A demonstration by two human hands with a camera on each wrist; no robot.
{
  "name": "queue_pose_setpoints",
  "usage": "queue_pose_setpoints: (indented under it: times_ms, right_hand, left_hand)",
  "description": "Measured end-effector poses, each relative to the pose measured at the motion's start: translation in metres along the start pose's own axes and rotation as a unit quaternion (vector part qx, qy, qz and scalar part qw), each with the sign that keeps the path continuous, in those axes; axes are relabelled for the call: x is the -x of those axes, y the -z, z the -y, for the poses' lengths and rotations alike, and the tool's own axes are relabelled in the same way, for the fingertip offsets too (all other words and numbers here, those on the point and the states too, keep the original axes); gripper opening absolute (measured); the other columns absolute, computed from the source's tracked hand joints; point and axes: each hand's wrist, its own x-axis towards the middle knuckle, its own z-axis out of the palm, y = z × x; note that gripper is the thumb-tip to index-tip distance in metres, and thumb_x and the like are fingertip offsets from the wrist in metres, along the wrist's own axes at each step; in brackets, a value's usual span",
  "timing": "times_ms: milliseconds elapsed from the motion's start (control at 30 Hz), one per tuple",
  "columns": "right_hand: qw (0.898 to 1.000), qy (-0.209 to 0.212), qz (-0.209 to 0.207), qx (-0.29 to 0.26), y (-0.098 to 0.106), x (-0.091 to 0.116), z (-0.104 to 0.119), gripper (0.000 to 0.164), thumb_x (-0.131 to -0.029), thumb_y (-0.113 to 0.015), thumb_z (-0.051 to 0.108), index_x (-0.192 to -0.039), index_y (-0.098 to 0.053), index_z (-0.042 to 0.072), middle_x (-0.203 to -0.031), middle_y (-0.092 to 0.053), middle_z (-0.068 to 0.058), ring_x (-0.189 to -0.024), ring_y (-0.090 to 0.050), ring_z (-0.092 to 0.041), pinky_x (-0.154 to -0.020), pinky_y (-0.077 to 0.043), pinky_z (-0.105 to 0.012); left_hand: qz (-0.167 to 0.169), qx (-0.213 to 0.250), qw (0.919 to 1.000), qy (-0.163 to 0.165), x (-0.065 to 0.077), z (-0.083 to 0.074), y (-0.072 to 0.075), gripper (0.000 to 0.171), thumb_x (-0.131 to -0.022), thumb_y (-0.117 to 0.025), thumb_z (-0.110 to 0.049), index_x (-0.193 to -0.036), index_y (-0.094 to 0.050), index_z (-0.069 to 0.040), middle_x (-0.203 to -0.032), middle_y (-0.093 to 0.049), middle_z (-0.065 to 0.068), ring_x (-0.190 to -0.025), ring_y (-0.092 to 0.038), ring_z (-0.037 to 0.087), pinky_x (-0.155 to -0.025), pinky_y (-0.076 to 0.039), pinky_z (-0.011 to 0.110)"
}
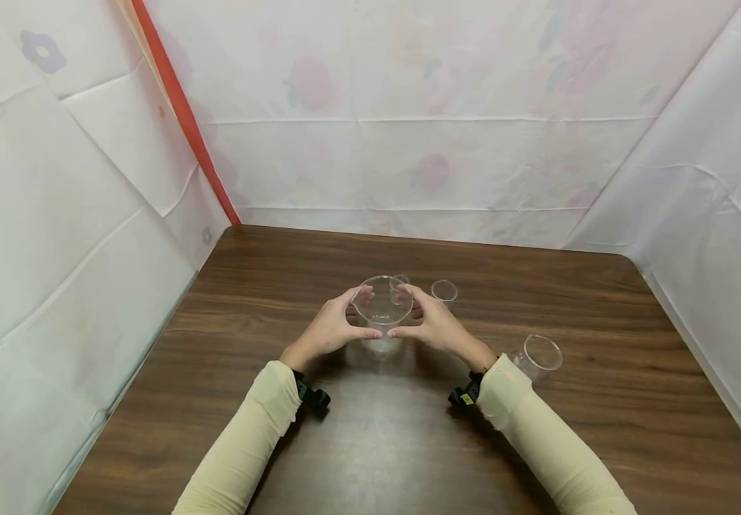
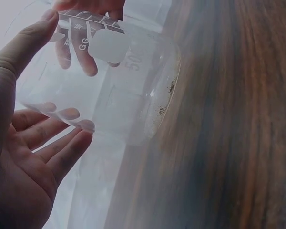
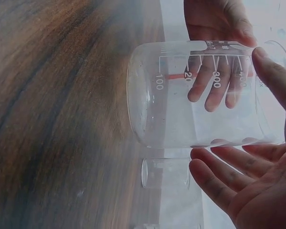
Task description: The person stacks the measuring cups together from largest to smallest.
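A large clear glass beaker (image 1: 383,315) stands upright between my two hands at the middle of the table. My left hand (image 1: 334,323) holds its left side, thumb at the front and fingers around the far side. From the right, my right hand (image 1: 439,325) holds it the same way, the two thumbs nearly meeting. White graduation marks show on the beaker (image 3: 181,95) in the right wrist view. Dark specks lie near the base of the beaker (image 2: 164,102) in the left wrist view. Whether its base touches the table, I cannot tell.
Just beyond the large beaker is a smaller glass vessel (image 1: 400,279), partly hidden. A small beaker (image 1: 444,292) stands to its right. Another beaker (image 1: 541,354) is beside my right sleeve. The brown wooden table (image 1: 370,443) is bordered by white printed sheets (image 1: 370,164).
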Motion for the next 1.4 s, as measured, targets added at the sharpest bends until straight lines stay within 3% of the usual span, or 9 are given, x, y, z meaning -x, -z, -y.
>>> queue_pose_setpoints:
  times_ms: [533, 800, 1000, 1400]
  right_hand:
    - [0.999, 0.022, -0.022, 0.008, 0.011, 0.017, 0.003, 0.088, -0.078, -0.083, 0.024, -0.147, -0.035, -0.002, -0.137, -0.053, -0.024, -0.099, -0.066, -0.034, -0.088, -0.056, -0.044]
    - [0.999, 0.021, -0.034, 0.007, 0.013, 0.028, 0.004, 0.084, -0.078, -0.083, 0.025, -0.144, -0.039, -0.002, -0.139, -0.052, -0.023, -0.105, -0.064, -0.035, -0.086, -0.055, -0.048]
    - [0.999, 0.018, -0.046, 0.016, 0.017, 0.034, 0.003, 0.082, -0.078, -0.083, 0.026, -0.143, -0.041, -0.001, -0.134, -0.056, -0.02, -0.103, -0.065, -0.031, -0.085, -0.056, -0.045]
    - [0.998, 0.008, -0.05, 0.027, 0.022, 0.05, 0.001, 0.084, -0.079, -0.082, 0.025, -0.146, -0.038, 0.002, -0.134, -0.057, -0.02, -0.105, -0.063, -0.032, -0.087, -0.055, -0.046]
  left_hand:
    - [0.003, 0.008, 0.9999, -0.005, -0.001, -0.018, -0.012, 0.088, -0.073, -0.085, -0.037, -0.145, -0.043, -0.007, -0.14, -0.055, 0.008, -0.121, -0.057, 0.025, -0.1, -0.049, 0.042]
    - [0.001, 0.007, 0.9999, -0.016, 0.001, -0.026, -0.019, 0.086, -0.071, -0.087, -0.034, -0.141, -0.047, -0.004, -0.138, -0.057, 0.011, -0.119, -0.058, 0.024, -0.096, -0.051, 0.04]
    - [0.005, 0.004, 0.9997, -0.024, -0.001, -0.03, -0.023, 0.085, -0.072, -0.087, -0.035, -0.141, -0.047, -0.005, -0.138, -0.057, 0.013, -0.118, -0.059, 0.023, -0.096, -0.051, 0.041]
    - [0.03, -0.006, 0.9991, -0.03, -0.001, -0.039, -0.031, 0.09, -0.074, -0.085, -0.035, -0.146, -0.041, -0.004, -0.143, -0.053, 0.013, -0.119, -0.059, 0.026, -0.095, -0.052, 0.041]
